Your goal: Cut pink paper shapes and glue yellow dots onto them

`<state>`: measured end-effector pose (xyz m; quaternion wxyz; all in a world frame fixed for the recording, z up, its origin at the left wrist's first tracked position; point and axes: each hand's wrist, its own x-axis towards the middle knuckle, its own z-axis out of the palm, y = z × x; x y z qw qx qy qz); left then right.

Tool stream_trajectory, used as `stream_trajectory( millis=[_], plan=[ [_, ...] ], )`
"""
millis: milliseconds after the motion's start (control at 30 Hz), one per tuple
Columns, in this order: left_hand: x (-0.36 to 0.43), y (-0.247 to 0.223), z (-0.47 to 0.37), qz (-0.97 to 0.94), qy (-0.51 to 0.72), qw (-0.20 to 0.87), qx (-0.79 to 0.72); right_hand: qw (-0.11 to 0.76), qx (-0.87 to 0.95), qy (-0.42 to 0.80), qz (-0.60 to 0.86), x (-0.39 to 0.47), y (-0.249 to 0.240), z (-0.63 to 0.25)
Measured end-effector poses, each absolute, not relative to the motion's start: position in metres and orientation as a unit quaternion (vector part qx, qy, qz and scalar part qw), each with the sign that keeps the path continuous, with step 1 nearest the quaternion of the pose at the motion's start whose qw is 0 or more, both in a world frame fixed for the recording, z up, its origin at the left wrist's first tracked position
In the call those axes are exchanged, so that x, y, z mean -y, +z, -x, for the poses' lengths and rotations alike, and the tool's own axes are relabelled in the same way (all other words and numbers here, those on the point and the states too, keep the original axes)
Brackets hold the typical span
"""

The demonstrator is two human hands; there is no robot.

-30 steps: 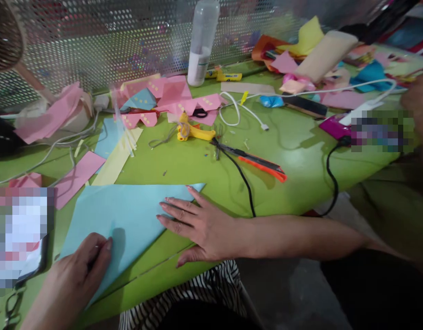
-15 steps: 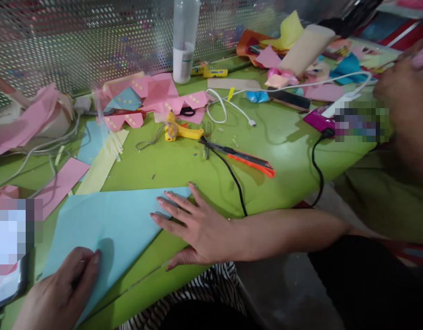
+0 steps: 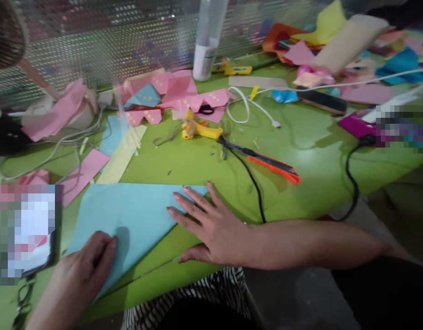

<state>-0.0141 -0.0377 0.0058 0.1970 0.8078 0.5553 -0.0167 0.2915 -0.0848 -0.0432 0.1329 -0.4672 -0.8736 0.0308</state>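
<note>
A light blue sheet of paper (image 3: pixel 111 206) with a slanting lower right edge lies flat on the green table near the front. My right hand (image 3: pixel 211 229) is spread, palm down, its fingertips on the paper's right corner and the thumb on the tabletop. On the paper's lower left part rests my left hand (image 3: pixel 91 261), fingers curled in and thumb against them; nothing shows in it. Beyond the paper are a utility knife (image 3: pixel 269 162) with an orange edge and a yellow glue gun (image 3: pixel 203 130).
A phone (image 3: pixel 36 233) lies left of the paper. Pink paper cut-outs (image 3: pixel 177 87), a bottle (image 3: pixel 206 55), a white cable (image 3: pixel 247 107) and a purple box (image 3: pixel 356 126) are farther back. Behind stands a perforated metal panel (image 3: pixel 94 41). A black cord (image 3: pixel 256 188) runs to the front edge.
The view has swung left, so the scene sits farther right and more of the phone and a fan show. Both hands keep their places on the blue paper.
</note>
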Motion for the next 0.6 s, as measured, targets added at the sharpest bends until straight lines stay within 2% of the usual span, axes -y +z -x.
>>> stream_trajectory(
  millis=[300,600],
  plan=[
    [0.044,0.013,0.002,-0.801,0.018,0.211,-0.560,0.138,0.889,-0.036,0.436,0.088,-0.046,-0.294],
    [0.048,0.010,0.001,-0.812,0.022,0.194,-0.550,0.147,0.888,-0.040,0.434,0.091,-0.053,-0.295]
  ],
)
